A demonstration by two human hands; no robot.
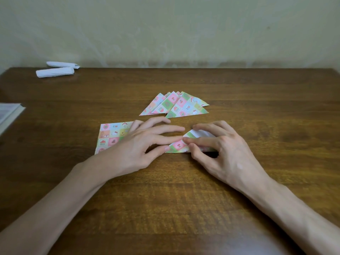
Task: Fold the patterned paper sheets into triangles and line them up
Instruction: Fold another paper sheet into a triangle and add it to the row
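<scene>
Patterned sheet [177, 144], half-folded with its white underside showing, is pinched by the right hand [227, 153]. The left hand [136, 144] touches it, fingers straight.

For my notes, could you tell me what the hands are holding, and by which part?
The half-folded sheet: the right hand pinches its upper flap near the left corner, while the left hand touches that corner with straight fingers.
</scene>
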